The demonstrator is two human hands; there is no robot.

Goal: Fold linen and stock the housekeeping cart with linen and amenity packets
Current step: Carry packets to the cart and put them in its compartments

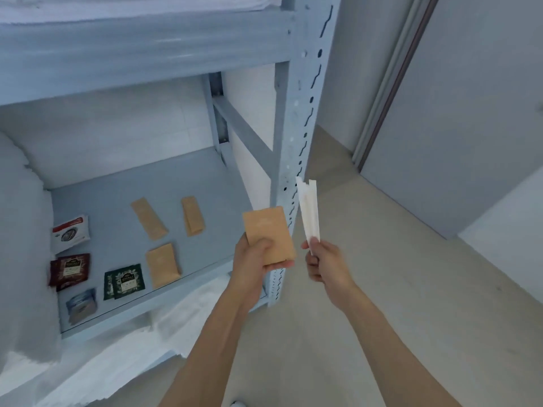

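A tan amenity packet [269, 235] is held upright in the left hand [255, 259], in front of the right end of the shelf [205, 177] and just beside the grey perforated upright [296, 136] of the rack. The packet is gripped from below — the thumb is laid across its face and the fingers are curled behind it. In the right hand [324, 261] a thin bundle of white wrapped packets [307, 210] is pinched between thumb and curled fingers, its long end pointed up and slightly tilted toward the upright. The two hands are near each other but apart.

On the shelf three more tan packets are laid flat: a long one [148, 218] and a shorter one [192, 215] toward the back, and a third [163, 265] near the front edge. To the left of them green tea sachets [125, 282] are overlapped, dark red sachets [70, 270] are stacked beside those, a white and red sachet [70, 230] is set behind, and a bluish packet [81, 305] is placed at the front — its print is too blurred to be read. White folded linen [20, 230] is piled at the left end of the shelf, and more [132, 342] is seen below it. Pale flooring [382, 289] and a sliding door [458, 113] are seen at the right.
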